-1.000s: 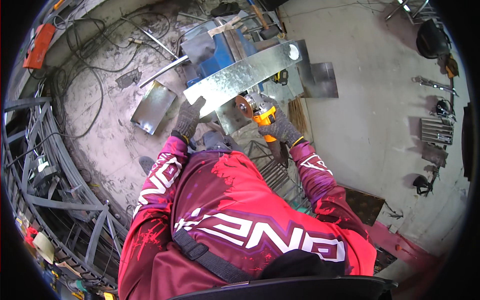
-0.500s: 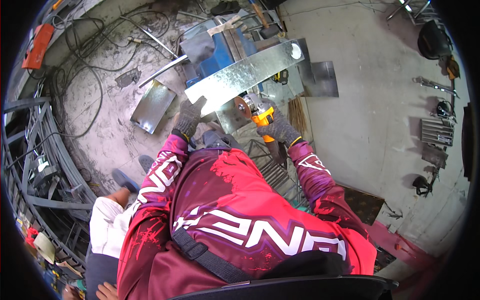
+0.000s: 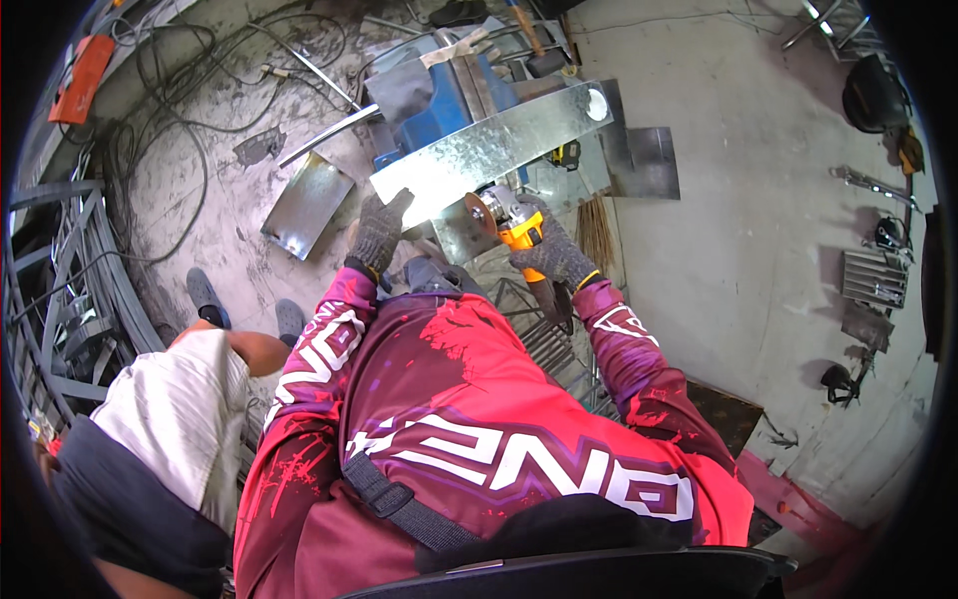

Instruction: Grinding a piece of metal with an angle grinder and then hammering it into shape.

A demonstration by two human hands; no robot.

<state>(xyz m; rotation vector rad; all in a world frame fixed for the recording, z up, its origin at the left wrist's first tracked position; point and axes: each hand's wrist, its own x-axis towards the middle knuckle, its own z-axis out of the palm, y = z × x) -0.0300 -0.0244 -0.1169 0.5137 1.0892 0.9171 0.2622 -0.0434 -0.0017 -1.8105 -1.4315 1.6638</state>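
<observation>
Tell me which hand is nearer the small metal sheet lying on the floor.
Left. The left hand rests on the long metal strip, just right of the sheet; the right hand holds the grinder farther right.
</observation>
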